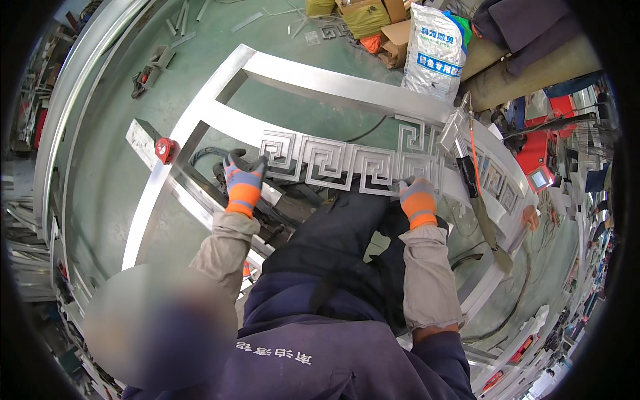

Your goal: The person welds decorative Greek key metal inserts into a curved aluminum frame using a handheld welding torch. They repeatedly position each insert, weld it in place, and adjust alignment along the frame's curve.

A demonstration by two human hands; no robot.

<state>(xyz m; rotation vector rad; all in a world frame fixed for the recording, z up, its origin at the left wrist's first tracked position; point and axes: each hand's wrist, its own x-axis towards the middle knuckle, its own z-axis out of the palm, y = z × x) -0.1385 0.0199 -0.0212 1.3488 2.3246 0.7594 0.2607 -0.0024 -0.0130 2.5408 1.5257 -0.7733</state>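
Note:
A silvery metal fretwork strip (327, 162) with square spiral cut-outs lies along the inner rail of a large welded-looking metal frame (340, 83). My left hand (243, 181), in a grey and orange work glove, closes on the strip's left end. In a matching glove, my right hand (419, 200) has its fingers curled over the strip's near edge, towards the right. A second fretwork piece (415, 138) shows just beyond the strip at the right. Farther right, a torch-like tool (470, 170) with an orange cable rests across the frame.
On the frame's left bar sits a red tape measure (165, 151). A white and blue sack (433, 53) stands beyond the frame, beside cardboard boxes (397, 41). A red machine (539, 150) stands at the right. Long metal profiles (57, 113) curve along the left.

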